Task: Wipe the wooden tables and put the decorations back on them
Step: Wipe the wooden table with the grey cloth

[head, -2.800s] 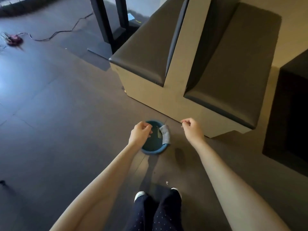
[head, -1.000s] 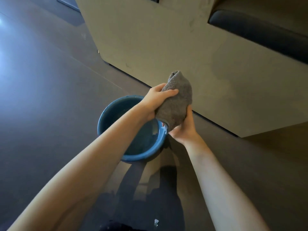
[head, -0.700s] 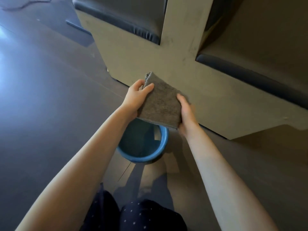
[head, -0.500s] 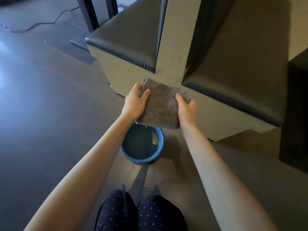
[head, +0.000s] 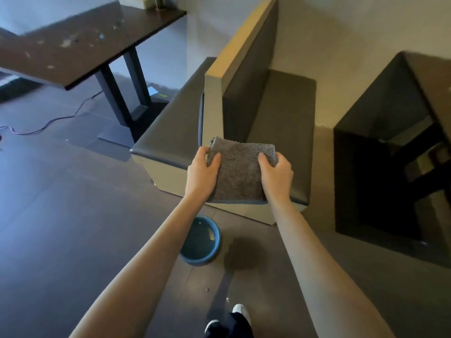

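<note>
You hold the grey cloth point(head: 240, 172) folded flat at centre frame. Your left hand point(head: 202, 174) pinches its left edge, thumb on top; your right hand point(head: 277, 173) grips the right edge likewise. Judgement: the flat fold gives a broad wiping face. The blue basin point(head: 201, 241) sits on the floor below the cloth, holding water, probably parked there for re-wetting. The dark wooden table point(head: 80, 42) stands upper left, top speckled with marks, unwiped by the look of it. Decorations point(head: 156, 2) at its far edge are blurred. The bench seat point(head: 280, 123) lies behind the cloth.
</note>
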Action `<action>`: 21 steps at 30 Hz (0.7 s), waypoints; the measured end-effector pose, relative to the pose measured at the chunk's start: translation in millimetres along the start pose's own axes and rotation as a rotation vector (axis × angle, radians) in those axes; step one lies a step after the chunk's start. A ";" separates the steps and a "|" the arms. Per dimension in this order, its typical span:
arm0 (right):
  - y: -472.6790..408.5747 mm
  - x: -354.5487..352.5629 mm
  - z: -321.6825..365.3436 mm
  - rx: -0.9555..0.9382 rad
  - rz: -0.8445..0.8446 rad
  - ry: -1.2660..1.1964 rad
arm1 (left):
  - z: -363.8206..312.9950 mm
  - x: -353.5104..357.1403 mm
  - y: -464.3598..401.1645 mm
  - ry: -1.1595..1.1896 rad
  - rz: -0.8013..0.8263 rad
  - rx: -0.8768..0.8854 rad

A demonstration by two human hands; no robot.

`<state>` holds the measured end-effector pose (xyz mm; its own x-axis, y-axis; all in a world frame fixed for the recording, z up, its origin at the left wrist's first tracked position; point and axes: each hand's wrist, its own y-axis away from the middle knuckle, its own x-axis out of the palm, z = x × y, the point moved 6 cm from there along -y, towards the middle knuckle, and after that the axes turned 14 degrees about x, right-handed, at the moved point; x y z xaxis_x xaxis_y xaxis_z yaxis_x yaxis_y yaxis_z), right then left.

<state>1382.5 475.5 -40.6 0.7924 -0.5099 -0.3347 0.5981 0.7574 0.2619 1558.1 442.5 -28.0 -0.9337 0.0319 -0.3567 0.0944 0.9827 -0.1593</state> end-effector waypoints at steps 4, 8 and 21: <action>18.1 -68.9 46.5 -0.018 -0.153 -0.050 | -79.9 14.0 -7.6 0.027 0.103 0.139; 20.2 -124.1 66.8 -0.023 -0.234 -0.088 | -128.3 42.2 -10.7 0.062 0.150 0.212; -28.0 -292.3 45.3 0.022 -0.298 -0.136 | -214.3 191.2 8.9 0.130 0.289 0.261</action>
<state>1139.5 584.8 90.9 0.5901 -0.7586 -0.2763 0.8073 0.5586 0.1906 1306.3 496.5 99.7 -0.8901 0.3395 -0.3041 0.4284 0.8509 -0.3040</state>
